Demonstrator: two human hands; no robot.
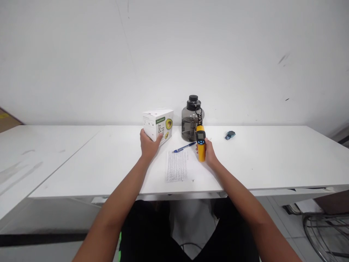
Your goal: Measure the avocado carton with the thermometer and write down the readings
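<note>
My left hand grips the lower near corner of a white box with avocado pictures and a green label. The box looks slightly tilted; whether its base touches the table I cannot tell. In my right hand is a yellow and black infrared thermometer, held upright by its handle, its small screen and blue buttons facing me. Behind it stands a large grey see-through water jug with a black lid and strap. Between my hands lie a blue pen and a sheet of handwritten paper.
The white table runs along a white wall. A small dark blue object lies right of the thermometer. A brown box shows at the far left. Metal wire legs stand on the floor at lower right.
</note>
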